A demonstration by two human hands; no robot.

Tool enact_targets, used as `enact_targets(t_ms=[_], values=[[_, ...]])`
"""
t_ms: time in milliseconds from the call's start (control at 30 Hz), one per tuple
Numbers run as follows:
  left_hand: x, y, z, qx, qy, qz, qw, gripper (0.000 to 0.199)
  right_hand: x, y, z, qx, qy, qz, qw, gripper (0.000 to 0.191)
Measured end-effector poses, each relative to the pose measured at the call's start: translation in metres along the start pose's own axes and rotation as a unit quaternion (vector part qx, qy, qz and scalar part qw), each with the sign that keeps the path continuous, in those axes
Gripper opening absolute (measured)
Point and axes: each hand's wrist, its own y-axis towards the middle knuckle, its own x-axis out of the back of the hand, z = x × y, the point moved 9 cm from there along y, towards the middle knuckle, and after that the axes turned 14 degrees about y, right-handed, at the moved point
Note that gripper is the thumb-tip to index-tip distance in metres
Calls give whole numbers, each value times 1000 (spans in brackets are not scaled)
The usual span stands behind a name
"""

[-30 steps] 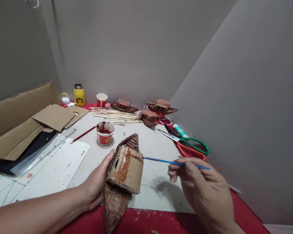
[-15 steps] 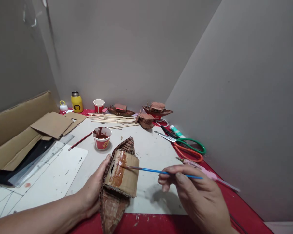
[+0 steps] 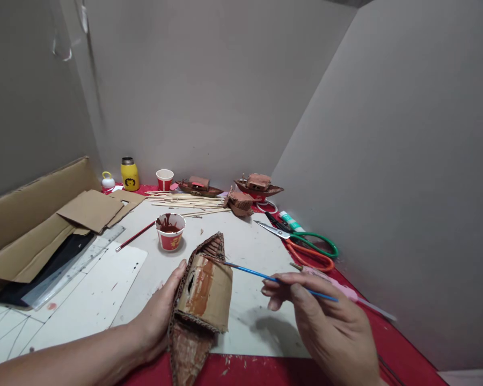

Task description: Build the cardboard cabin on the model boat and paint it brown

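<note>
My left hand grips the side of a cardboard model boat, its fingers partly hidden behind the hull. The boat is tilted up, with brown-painted ends and a curved tan cabin roof. A wet reddish-brown stripe of paint runs along that roof, beside a dark hole. Pinched in my right hand is a thin blue paintbrush; its bristles touch the roof near the upper end. A red and white paper cup holding brown paint stands just beyond the boat.
Cardboard sheets, a ruler and a pencil lie at left. Wooden sticks, finished boats, a yellow bottle and a second cup are at the back. Scissors and a pink glue gun lie at right.
The brush tip has moved from the middle of the roof up toward its far end. Paint now covers a slightly longer stretch. The whole view has shifted a little.
</note>
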Motion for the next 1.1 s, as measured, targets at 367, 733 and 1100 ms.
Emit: enact_targets(t_ms=[367,733,1100], values=[[-2,0,-2,4,-7,-7,1000,65,7,-6,3,-7,-29,-26,999,14],[0,-1,-1,5,-14,-6,1000,64,3,-6,13,27,-80,-22,996,16],[-2,-1,-2,27,-61,-16,998,60,2,-19,29,105,-176,21,979,18]])
